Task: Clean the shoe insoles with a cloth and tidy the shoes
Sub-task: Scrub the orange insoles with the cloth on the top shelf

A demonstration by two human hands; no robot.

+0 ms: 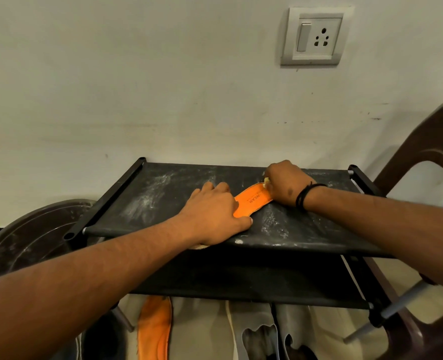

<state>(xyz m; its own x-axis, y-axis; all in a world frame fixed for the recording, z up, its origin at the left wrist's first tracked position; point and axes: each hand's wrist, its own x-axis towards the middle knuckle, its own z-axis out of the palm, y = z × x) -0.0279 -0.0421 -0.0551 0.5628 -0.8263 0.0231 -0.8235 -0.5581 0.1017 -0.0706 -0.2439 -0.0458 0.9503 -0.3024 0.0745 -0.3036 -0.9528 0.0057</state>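
An orange insole [251, 201] lies on the dusty top shelf of a black shoe rack [163, 196]. My left hand [215, 214] presses flat on the insole's near end, fingers spread over it. My right hand [286, 184] is curled round a small yellowish cloth [267, 181] at the insole's far end; most of the cloth is hidden in the fist. A second orange insole [154, 331] lies below the rack on the floor, beside grey shoes [259, 333].
A brown plastic chair [422, 162] stands at the right of the rack. A dark round tub [30, 242] sits at the left. The wall behind carries a switch and socket plate [316, 36]. The rack's lower shelf [241, 279] is dark fabric.
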